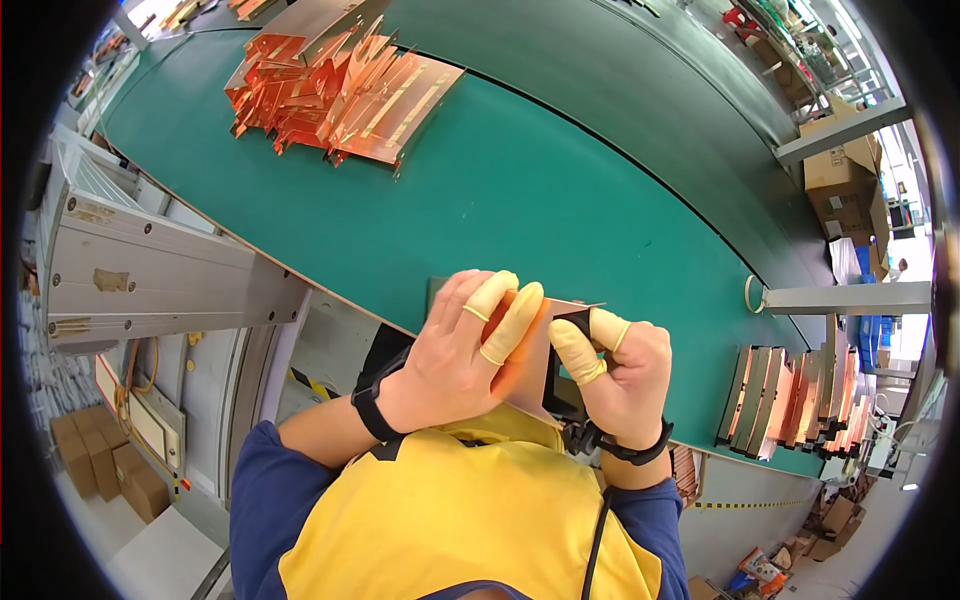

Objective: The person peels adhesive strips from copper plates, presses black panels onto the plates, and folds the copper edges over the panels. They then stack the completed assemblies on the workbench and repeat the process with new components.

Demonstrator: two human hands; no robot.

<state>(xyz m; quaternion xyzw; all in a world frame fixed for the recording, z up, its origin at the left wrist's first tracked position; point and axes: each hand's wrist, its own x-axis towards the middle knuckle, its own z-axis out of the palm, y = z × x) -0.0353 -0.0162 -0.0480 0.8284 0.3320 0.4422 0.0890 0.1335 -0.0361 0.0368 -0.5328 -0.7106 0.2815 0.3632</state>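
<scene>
At the near edge of the green bench, my left hand (455, 350) is closed on a thin copper-coloured sheet (532, 365), holding it tilted in front of my chest. Yellow finger cots cover the thumb and some fingers of both hands. My right hand (630, 380) is closed in a pinch at the sheet's upper right corner, on a small black piece (573, 320). Whether that piece is stuck to the sheet I cannot tell. A dark, flat, frame-like thing (566, 390) shows below the right fingertips, partly hidden by the hand.
A jumbled pile of copper-coloured sheets (330, 95) lies at the far left of the green bench (500, 200). Upright stacked panels (790, 400) stand at the right end. A dark conveyor belt (640, 110) runs behind. Grey metal posts (850, 299) flank the bench, with cardboard boxes (840, 185) beyond.
</scene>
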